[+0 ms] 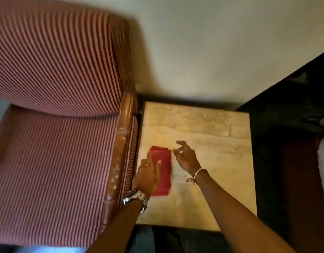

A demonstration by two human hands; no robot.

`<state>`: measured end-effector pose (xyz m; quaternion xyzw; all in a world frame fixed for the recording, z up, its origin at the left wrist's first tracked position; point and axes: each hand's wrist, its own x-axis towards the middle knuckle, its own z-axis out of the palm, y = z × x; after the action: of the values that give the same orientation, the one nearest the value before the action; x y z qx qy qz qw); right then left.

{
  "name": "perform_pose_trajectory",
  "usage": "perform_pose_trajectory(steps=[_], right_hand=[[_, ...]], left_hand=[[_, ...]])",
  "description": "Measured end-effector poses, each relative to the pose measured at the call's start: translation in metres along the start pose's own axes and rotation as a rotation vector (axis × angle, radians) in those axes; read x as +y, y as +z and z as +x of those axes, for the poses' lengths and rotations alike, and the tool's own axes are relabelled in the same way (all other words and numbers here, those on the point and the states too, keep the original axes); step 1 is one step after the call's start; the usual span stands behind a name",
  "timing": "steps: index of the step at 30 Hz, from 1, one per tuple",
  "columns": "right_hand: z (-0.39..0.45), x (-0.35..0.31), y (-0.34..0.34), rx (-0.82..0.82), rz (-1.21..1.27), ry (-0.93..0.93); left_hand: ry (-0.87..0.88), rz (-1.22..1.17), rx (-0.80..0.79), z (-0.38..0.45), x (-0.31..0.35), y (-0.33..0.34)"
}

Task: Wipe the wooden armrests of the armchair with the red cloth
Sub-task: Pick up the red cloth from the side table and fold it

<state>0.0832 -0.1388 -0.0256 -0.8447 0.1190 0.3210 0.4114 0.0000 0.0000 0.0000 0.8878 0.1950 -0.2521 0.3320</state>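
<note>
Armchair, striped upholstery, sits left of both hands; its one visible wooden armrest runs just beside the left hand, on its outer side. The other armrest is out of frame. Table, pale and mottled, is under both hands and butts up near the armrest. Cloth, red and folded into a narrow strip, lies flat on the table between the hands. Left hand: fingers spread and laid flat on the cloth's near-left part, pressing or about to gather it, not closed around it; a watch is on that wrist. Right hand: just right of the cloth's far corner, fingers loosely curled and apart, holding nothing, apparently clear of the fabric though the blur makes contact hard to rule out; a thin bracelet is on that wrist. Progress, my read: zero wiping done. The cloth isn't lifted, the armrest shows pale specks along its near half, possibly dust or glare. Left to do: pick up the cloth, wipe this armrest, then the unseen one.
</note>
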Motion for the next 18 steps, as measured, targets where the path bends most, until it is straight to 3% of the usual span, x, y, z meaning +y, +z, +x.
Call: perform_pose_trajectory(steps=[3, 6, 13, 18], right_hand=[[0.030, 0.029, 0.026, 0.002, 0.058, 0.064], [0.045, 0.053, 0.059, -0.002, 0.064, 0.104], [0.076, 0.082, 0.104, 0.292, 0.152, 0.210], [0.087, 0.088, 0.107, 0.323, -0.013, 0.100]], left_hand=[[-0.092, -0.024, 0.060, 0.029, -0.028, 0.035], [-0.167, -0.041, -0.020, 0.043, -0.056, 0.067], [-0.280, -0.149, 0.036, 0.067, -0.081, 0.108], [-0.296, -0.175, 0.019, 0.083, -0.087, 0.104]])
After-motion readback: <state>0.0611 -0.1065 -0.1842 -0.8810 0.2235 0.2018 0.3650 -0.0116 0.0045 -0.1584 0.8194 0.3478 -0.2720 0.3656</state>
